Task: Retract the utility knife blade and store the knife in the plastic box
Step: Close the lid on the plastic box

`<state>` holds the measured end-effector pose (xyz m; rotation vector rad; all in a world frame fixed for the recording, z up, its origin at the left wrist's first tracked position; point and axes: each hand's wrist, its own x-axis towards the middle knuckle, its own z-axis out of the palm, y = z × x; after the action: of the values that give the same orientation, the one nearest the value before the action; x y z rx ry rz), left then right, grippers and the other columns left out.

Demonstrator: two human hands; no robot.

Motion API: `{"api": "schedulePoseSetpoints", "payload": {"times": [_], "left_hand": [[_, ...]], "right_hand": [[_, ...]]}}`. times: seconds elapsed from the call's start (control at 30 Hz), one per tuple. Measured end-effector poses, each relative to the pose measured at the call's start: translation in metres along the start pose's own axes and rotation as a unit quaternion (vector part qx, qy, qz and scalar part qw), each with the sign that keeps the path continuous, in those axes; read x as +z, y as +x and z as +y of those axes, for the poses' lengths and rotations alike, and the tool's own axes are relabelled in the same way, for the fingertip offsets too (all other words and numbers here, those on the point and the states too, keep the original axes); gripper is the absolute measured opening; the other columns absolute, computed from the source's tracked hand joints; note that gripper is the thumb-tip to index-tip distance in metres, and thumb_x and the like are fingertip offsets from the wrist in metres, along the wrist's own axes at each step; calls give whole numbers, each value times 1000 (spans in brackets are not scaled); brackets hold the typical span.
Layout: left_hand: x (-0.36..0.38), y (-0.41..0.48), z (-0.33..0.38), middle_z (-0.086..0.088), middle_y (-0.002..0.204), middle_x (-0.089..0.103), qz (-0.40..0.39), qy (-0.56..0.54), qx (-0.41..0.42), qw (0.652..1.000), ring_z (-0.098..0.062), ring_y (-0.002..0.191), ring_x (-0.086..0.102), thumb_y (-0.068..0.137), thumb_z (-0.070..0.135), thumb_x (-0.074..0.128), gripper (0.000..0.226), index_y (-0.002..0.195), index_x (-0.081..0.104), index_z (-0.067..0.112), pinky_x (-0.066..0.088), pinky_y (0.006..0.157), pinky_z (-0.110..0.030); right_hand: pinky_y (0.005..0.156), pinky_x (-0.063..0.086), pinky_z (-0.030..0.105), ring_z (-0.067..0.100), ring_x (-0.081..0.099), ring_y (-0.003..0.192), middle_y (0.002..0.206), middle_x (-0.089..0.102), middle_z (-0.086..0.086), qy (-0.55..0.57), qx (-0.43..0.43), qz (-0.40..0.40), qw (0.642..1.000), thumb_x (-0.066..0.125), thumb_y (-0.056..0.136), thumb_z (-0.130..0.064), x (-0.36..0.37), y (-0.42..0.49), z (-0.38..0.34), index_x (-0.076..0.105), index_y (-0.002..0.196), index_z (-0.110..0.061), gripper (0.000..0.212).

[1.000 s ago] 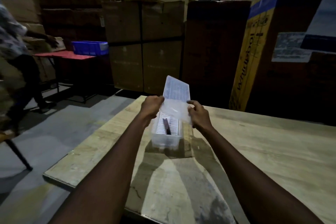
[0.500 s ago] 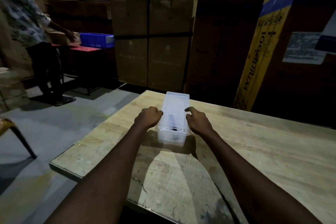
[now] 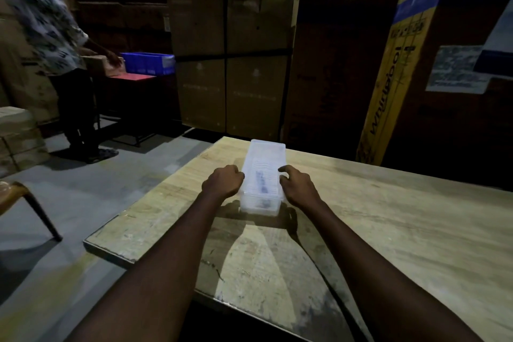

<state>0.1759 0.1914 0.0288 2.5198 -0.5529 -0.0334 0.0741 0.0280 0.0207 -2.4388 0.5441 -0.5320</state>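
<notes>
A clear plastic box point(image 3: 263, 153) lies lengthwise on the wooden table point(image 3: 388, 230), with its lid flat on top. Through the lid the utility knife point(image 3: 262, 185) shows as a dark blurred strip inside; its blade cannot be made out. My left hand point(image 3: 223, 182) is curled against the box's left rim near its front end. My right hand point(image 3: 298, 186) is curled at the right rim, fingertips and thumb touching the lid edge. Both forearms reach in from the bottom of the view.
The table's left edge and corner point(image 3: 111, 247) drop to a grey floor. A person point(image 3: 47, 36) stands at the far left by a red table point(image 3: 133, 78) carrying a blue bin point(image 3: 148, 62). Tall cardboard cartons point(image 3: 230, 64) stand behind the table. A chair leg point(image 3: 41, 211) is at left.
The lid, raised a second ago, has come down flat on the box. Both hands have stayed at the box's sides, and the right hand's fingers have loosened slightly.
</notes>
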Motion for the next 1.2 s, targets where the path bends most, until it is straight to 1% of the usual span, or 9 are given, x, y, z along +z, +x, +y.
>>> {"api": "schedulePoseSetpoints", "payload": {"times": [0.07,0.2,0.37,0.5,0.6,0.67,0.8,1.0,1.2], "left_hand": [[4,-3,1,-15,119,63,1,12,-12,1000,-34,104,60,96,42,31,45,116,58,12,49,91,-41],[15,-9,0,-20,125,61,6,-23,-39,999,-39,111,59,99,46,23,56,123,59,9,48,94,-43],[18,-9,2,-27,125,61,1,-95,-36,995,-41,112,59,101,40,25,57,120,61,1,47,92,-41],[12,-6,4,-24,124,62,-12,-66,-51,996,-41,110,60,100,43,28,54,122,59,4,50,96,-44],[8,1,2,-20,125,62,-2,-17,-67,998,-39,112,60,98,45,30,52,121,59,8,50,95,-42],[7,5,-1,-18,124,62,18,14,-73,997,-38,111,59,98,46,33,49,119,60,11,47,89,-40],[1,16,-7,-16,114,66,64,48,-71,994,-37,103,62,96,45,41,42,108,64,12,44,76,-36],[-7,35,-22,-16,104,69,111,52,-54,991,-36,95,64,96,40,48,36,98,68,11,49,74,-37],[-13,44,-28,-15,104,69,136,101,-11,985,-35,96,65,98,44,43,42,102,70,12,46,71,-36]], "right_hand": [[81,48,36,34,60,101,124,62,19,26,6,-13,1000,40,98,-28,1,-1,0,49,131,-18,35],[53,40,27,18,49,62,115,63,20,90,31,-29,995,41,99,-25,4,-2,0,47,130,-16,33],[48,35,22,9,41,57,129,60,16,132,44,-18,990,40,100,-25,10,-1,2,46,132,-17,34],[51,41,29,25,53,70,128,59,18,122,51,-6,991,37,99,-26,13,-4,-3,45,132,-17,34],[77,52,40,35,60,95,127,57,22,96,46,-6,994,35,99,-27,17,-5,-8,42,131,-15,35],[85,50,40,39,59,106,127,57,24,74,48,-5,996,34,99,-27,20,-3,-12,41,131,-14,35],[84,45,39,41,57,110,130,56,24,53,35,-9,998,33,100,-26,29,3,-23,40,128,-11,32],[88,50,45,39,58,107,126,59,21,73,57,4,996,33,99,-30,49,24,-37,40,127,-16,32],[75,47,38,36,61,99,117,63,19,37,26,26,999,31,100,-42,58,34,-39,39,127,-16,39]]}}
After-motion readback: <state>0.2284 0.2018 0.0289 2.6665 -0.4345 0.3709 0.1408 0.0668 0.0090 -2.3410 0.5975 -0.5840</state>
